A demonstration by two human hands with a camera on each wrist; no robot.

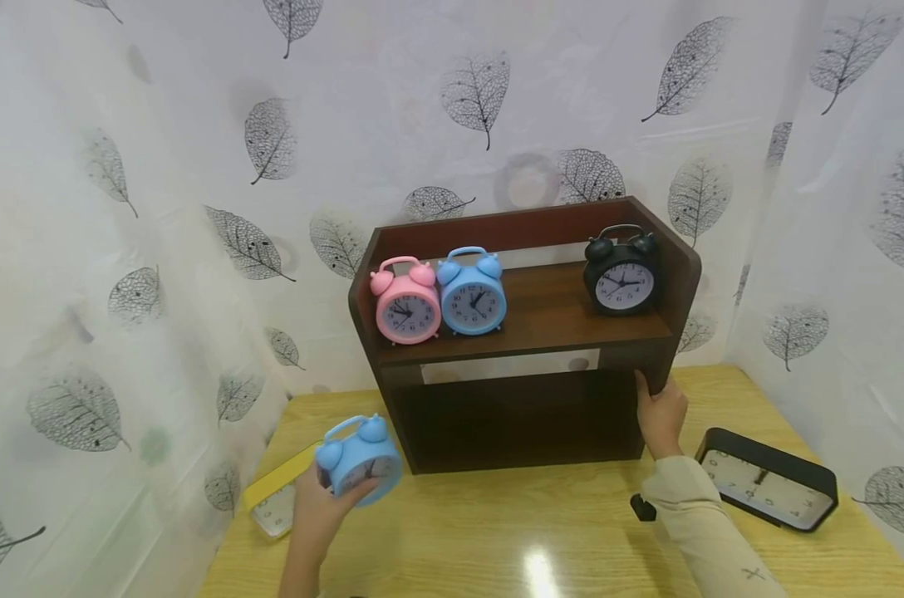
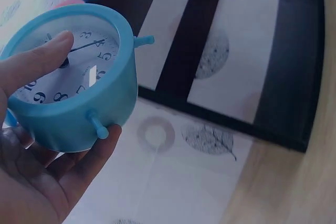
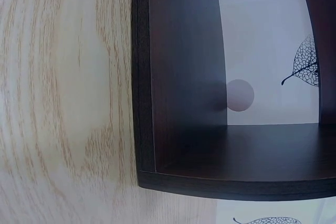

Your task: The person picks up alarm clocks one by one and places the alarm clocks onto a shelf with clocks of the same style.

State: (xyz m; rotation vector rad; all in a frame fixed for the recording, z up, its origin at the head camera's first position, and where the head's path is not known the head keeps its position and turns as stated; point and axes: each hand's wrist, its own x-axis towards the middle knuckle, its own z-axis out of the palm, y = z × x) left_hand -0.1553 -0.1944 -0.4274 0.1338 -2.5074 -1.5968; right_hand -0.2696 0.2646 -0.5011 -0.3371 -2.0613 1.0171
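- Behind and on both sides, a white curtain (image 1: pixel 377 100) printed with dark leaves.
- Below, a pale wooden table (image 1: pixel 482 523), with the grain plain to see in the right-wrist view.
- At the far side of it, a dark brown shelf unit (image 1: pixel 527 419) of two levels, the lower one deep in shadow; through gaps at the back, glimpses of curtain.
- On the upper shelf (image 1: pixel 545 307), all upright: at left, a pink alarm clock (image 1: pixel 409 311) side by side with a blue alarm clock (image 1: pixel 472 303); at right, well apart from both, a black alarm clock (image 1: pixel 622 278) near the side wall.
- To the right on the table, a black rectangular clock (image 1: pixel 769 480), dial upward.
- To the left, a yellow-edged clock (image 1: pixel 283 482), partly hidden.
- With the right hand (image 1: pixel 661 415), grips the unit's right side panel, low down.
- With the left hand (image 1: pixel 325 502), holds a second blue alarm clock (image 1: pixel 362 453), thumb across the dial, fingers under the body; tilted, outside the unit, near its left side.
- Just beside the right sleeve (image 1: pixel 702 519), a small black object (image 1: pixel 642 507), too hidden to name.
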